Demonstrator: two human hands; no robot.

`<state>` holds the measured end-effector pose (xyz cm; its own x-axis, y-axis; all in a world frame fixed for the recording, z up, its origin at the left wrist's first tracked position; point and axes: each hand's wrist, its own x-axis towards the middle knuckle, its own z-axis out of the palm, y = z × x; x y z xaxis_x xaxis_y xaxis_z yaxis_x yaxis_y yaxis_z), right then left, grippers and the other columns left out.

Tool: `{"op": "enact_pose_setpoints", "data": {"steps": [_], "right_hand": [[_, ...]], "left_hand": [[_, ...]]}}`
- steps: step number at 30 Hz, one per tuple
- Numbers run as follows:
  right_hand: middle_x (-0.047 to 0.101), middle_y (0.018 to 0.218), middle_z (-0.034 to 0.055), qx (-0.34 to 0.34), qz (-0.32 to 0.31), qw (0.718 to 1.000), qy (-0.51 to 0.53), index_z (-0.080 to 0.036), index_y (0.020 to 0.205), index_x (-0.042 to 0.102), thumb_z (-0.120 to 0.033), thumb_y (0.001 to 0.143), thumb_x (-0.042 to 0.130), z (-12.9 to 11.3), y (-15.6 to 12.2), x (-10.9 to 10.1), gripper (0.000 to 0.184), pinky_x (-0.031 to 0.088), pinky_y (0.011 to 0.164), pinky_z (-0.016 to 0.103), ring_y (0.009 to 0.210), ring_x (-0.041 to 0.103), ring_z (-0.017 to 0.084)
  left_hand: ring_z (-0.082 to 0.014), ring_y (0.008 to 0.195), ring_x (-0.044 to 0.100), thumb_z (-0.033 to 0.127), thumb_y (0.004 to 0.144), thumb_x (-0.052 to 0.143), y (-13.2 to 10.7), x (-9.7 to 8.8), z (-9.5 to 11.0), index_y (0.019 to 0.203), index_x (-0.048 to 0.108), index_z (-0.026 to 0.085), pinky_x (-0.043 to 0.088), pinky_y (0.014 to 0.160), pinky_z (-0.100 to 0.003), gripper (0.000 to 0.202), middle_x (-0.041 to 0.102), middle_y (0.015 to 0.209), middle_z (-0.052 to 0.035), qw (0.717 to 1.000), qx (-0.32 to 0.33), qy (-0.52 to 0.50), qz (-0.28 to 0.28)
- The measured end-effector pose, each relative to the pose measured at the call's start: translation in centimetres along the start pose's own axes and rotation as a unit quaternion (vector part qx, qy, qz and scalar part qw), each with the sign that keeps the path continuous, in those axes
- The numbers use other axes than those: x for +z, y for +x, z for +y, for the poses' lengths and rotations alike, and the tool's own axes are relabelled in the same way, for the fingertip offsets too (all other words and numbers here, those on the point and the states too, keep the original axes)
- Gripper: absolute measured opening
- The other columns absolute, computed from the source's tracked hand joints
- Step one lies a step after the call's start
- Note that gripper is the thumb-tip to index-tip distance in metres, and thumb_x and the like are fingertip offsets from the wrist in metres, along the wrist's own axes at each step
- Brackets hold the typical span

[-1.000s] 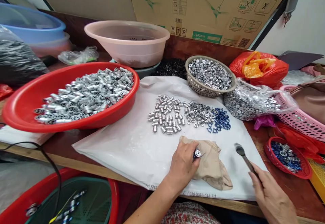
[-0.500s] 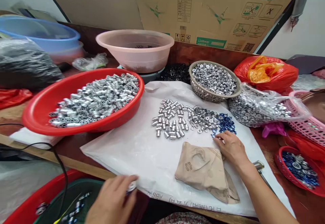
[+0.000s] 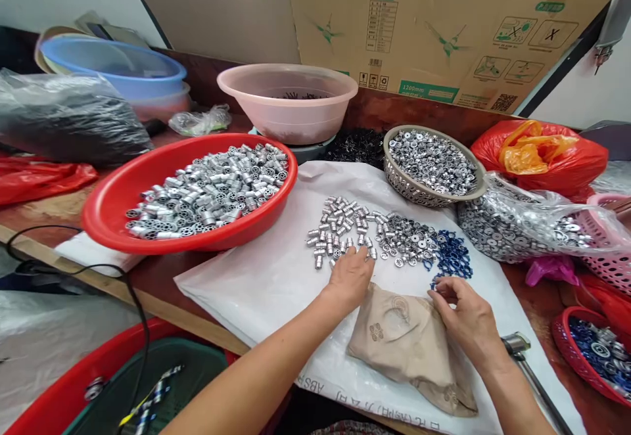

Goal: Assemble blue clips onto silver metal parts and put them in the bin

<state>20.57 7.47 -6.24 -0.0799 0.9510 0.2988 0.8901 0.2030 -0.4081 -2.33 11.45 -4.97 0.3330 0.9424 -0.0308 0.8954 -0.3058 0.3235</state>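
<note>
My left hand [image 3: 351, 278] reaches over the front of a loose group of small silver metal cylinders [image 3: 329, 236], its fingers curled together among them. The fingertips hide whatever is between them. On the right, my right hand [image 3: 467, 310] has thumb and index finger pinched at a small blue clip [image 3: 434, 282], beside a pile of blue clips [image 3: 452, 255]. Between the cylinders and the clips lie silver rings and discs [image 3: 409, 238]. A folded beige cloth bundle [image 3: 401, 343] lies in front of both hands on the white plastic sheet [image 3: 266, 290].
A red basin [image 3: 106, 215] of silver cylinders stands left. Behind are a pink basin [image 3: 288, 116] and a grey basket [image 3: 411, 185] of silver parts. A metal-headed tool [image 3: 516, 343] lies right of my right hand. Below the table edge is a green-lined bin [image 3: 197, 372].
My left hand has gone from above the lower-left bin, where it held a small shiny part, up to the silver cylinders. My right hand stays near the blue clips. The view has shifted left.
</note>
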Motion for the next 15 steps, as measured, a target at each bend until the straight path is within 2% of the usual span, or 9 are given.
{"op": "enact_pose_setpoints", "data": {"steps": [2,4,8,11,13,14,15], "right_hand": [[0.066,0.084,0.0049,0.019,0.012,0.999,0.041,-0.02,0.096,0.057,-0.034,0.083,0.052,-0.8,-0.7,-0.3,0.02,0.055,0.062,0.03,0.066,0.065,0.016],[0.066,0.095,0.0067,0.015,0.019,0.996,0.085,-0.02,0.102,0.058,-0.031,0.083,0.053,-1.7,-1.0,-0.3,0.023,0.057,0.067,0.031,0.072,0.066,0.016],[0.064,0.107,0.0076,-0.021,0.023,0.989,0.147,-0.021,0.1,0.063,-0.026,0.084,0.052,-3.5,-1.2,0.3,0.02,0.057,0.078,0.031,0.092,0.064,0.019],[0.067,0.104,0.0063,-0.017,0.017,0.982,0.189,-0.021,0.103,0.064,-0.025,0.083,0.055,-4.7,-1.2,0.8,0.022,0.058,0.078,0.031,0.09,0.066,0.018],[0.068,0.104,0.0058,-0.009,0.012,0.975,0.222,-0.022,0.103,0.066,-0.026,0.082,0.057,-5.3,-1.3,1.0,0.023,0.058,0.079,0.031,0.09,0.066,0.019],[0.068,0.104,0.0056,-0.004,0.009,0.971,0.239,-0.023,0.103,0.067,-0.026,0.081,0.059,-5.5,-1.4,1.1,0.023,0.057,0.079,0.032,0.092,0.066,0.02],[0.069,0.104,0.0055,-0.001,0.005,0.966,0.257,-0.023,0.102,0.068,-0.026,0.081,0.059,-5.8,-1.5,1.1,0.023,0.057,0.081,0.032,0.094,0.066,0.02]], "left_hand": [[-0.0259,0.097,0.05,0.003,0.073,0.053,0.4,0.4,0.0,0.082,0.063,0.017,0.044,0.075,-0.034,0.02,0.057,0.098,-0.0116,1.0,0.006,-0.004,-0.009],[-0.0271,0.098,0.05,-0.001,0.071,0.05,0.0,0.6,-0.1,0.085,0.063,0.015,0.045,0.073,-0.034,0.026,0.056,0.102,-0.0135,1.0,-0.008,-0.008,-0.012],[-0.0309,0.098,0.05,-0.005,0.071,0.041,-1.4,0.4,-0.7,0.088,0.064,0.012,0.045,0.07,-0.037,0.033,0.057,0.101,-0.0171,0.998,-0.058,-0.033,0.002],[-0.0287,0.098,0.051,0.001,0.078,0.039,-2.6,0.1,-1.0,0.098,0.064,0.014,0.045,0.076,-0.039,0.034,0.061,0.099,-0.0148,0.995,-0.071,-0.072,0.024],[-0.0228,0.093,0.055,0.01,0.083,0.042,-3.6,-0.2,-0.6,0.107,0.06,0.017,0.045,0.079,-0.035,0.031,0.063,0.1,-0.0102,0.985,-0.07,-0.153,0.034],[-0.02,0.088,0.057,0.015,0.085,0.043,-4.1,-0.2,-0.2,0.109,0.059,0.018,0.046,0.077,-0.032,0.029,0.064,0.099,-0.0084,0.968,-0.073,-0.239,0.03],[-0.0178,0.082,0.058,0.021,0.085,0.045,-4.7,-0.3,0.4,0.109,0.059,0.018,0.046,0.072,-0.029,0.027,0.065,0.096,-0.0071,0.933,-0.079,-0.35,0.014]]}}
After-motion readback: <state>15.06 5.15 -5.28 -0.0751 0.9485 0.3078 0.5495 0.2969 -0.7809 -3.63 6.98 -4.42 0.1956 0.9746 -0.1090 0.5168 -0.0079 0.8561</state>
